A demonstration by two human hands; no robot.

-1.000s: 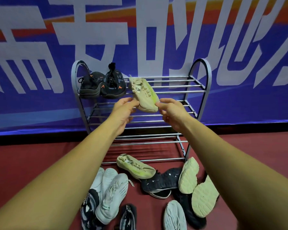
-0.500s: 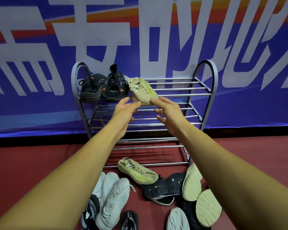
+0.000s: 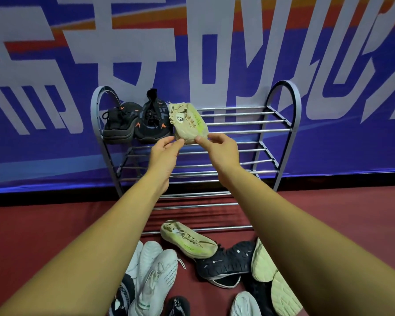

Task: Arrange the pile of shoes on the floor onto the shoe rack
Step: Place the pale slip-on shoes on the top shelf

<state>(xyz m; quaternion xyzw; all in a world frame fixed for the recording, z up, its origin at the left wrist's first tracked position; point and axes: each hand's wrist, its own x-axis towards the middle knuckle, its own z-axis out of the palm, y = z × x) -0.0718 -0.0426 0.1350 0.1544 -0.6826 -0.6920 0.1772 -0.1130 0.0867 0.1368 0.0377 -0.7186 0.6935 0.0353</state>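
Observation:
A beige shoe with a lime streak [image 3: 188, 123] sits on the top shelf of the metal shoe rack [image 3: 244, 121], right beside two black shoes with orange marks [image 3: 137, 122]. My left hand [image 3: 165, 151] pinches its near edge from the left. The fingertips of my right hand [image 3: 221, 148] pinch that edge from the right. Its beige partner [image 3: 187, 239] lies on the red floor in front of the rack, among a pile with white shoes [image 3: 154, 277], a black shoe [image 3: 226, 262] and cream-soled shoes [image 3: 274, 279].
The rack stands against a blue banner wall [image 3: 214, 53]. The right part of its top shelf and both lower shelves [image 3: 214, 169] hold no shoes. Red floor [image 3: 32, 229] stretches left and right of the pile.
Both hands carried the beige shoe up and left onto the top shelf, setting it against the black pair. The view shifted slightly.

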